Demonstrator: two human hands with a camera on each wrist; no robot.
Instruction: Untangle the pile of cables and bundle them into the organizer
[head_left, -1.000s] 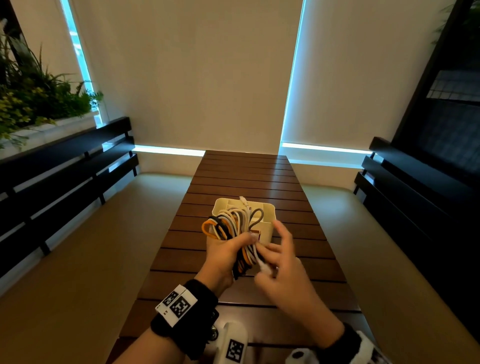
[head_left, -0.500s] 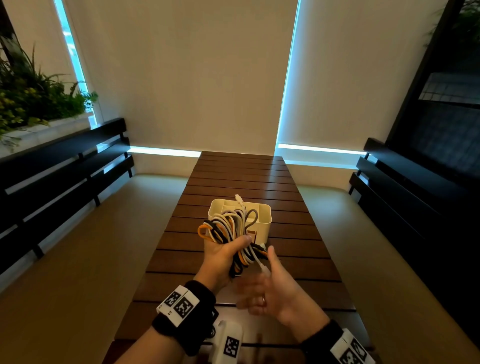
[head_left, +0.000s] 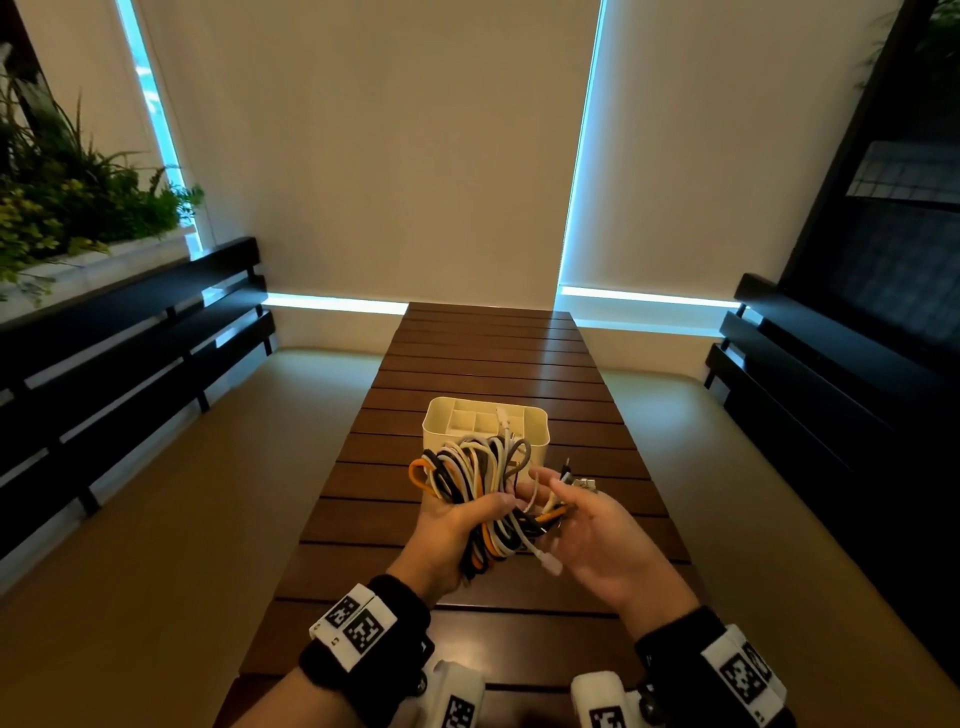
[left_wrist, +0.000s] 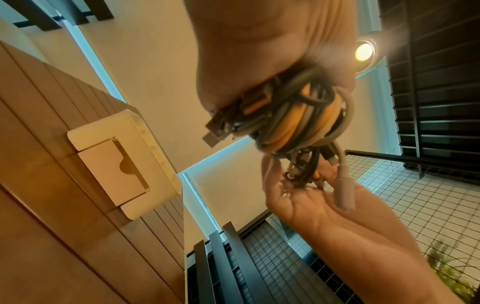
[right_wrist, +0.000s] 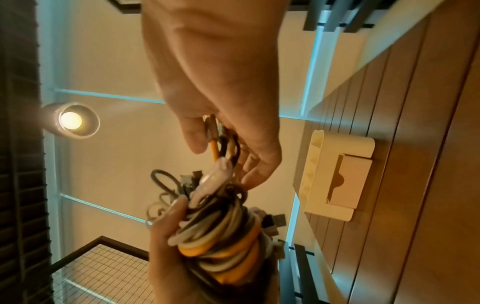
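The left hand (head_left: 457, 525) is wrapped tight round the coil of cables (head_left: 470, 475), orange, white, black and grey loops held together in the air above the near half of the tabletop (head_left: 488, 358), while the right hand (head_left: 592, 525) lies palm up just beside it, fingers loosely curled round the hanging plug ends. The organizer (head_left: 485, 421) stands just beyond the coil at the tabletop's middle. To do this well, I judge the right hand should tuck those loose ends in before lowering everything into 1 compartment.
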